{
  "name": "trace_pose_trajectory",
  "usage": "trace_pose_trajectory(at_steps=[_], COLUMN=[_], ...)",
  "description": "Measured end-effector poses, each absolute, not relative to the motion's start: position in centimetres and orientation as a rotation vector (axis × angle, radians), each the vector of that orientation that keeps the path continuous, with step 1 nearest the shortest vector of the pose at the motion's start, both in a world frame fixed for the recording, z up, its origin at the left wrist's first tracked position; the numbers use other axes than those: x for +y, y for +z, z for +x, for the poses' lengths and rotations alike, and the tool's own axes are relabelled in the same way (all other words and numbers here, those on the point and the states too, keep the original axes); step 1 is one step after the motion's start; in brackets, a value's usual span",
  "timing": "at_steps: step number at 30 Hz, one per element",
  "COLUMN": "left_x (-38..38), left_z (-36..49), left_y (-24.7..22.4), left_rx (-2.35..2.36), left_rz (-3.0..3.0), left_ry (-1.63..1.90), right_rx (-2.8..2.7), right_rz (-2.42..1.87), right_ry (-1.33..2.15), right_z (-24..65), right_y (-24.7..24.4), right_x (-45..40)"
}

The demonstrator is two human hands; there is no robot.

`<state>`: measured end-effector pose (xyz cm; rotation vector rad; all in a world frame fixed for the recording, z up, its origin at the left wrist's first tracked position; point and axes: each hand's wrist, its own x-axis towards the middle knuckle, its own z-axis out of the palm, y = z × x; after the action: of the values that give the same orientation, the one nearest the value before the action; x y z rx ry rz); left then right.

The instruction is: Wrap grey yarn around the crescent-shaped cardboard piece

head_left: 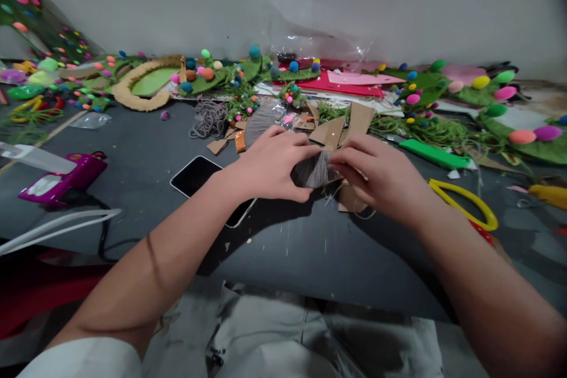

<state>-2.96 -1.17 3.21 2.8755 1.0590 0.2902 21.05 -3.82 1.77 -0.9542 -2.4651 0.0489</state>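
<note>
A cardboard piece wrapped in grey yarn [312,171] is between my hands, low over the dark table. My left hand [275,162] grips its left side, with the thumb at the near edge and the fingers along the far edge. Pinched fingers of my right hand [376,171] meet the right end of the wrapping; a thin yarn strand [365,214] shows below them. Whether they hold that strand is hidden. Cut cardboard pieces [328,133] lie just beyond. A loose heap of grey yarn [209,120] rests farther left.
Under my left forearm lies a phone [195,174]. A purple glue gun [66,177] with its cable is at left. Toward the right are a green cutter knife [436,153] and yellow-handled scissors [467,204]. Green felt pieces with coloured pompoms [248,71] line the wall.
</note>
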Motion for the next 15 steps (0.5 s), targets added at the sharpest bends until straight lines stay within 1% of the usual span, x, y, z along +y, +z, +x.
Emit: trace_pose_trajectory(at_steps=[8,13,15], left_x=[-1.7,-2.3,-2.5], left_z=[-3.2,-3.4,-3.5], left_y=[4.6,5.1,5.3], left_rx=[0.792,0.714,0.661], left_rz=[2.766,2.629,2.563], left_ry=[0.213,0.214,0.213], right_rx=[-2.461,-2.359,-2.319], right_rz=[-0.911,-0.901,-0.936], right_ry=[0.125,0.399,0.581], right_z=[22.1,22.5,22.8], right_y=[3.1,3.9,3.9], right_x=[-3.8,-3.7,-3.4])
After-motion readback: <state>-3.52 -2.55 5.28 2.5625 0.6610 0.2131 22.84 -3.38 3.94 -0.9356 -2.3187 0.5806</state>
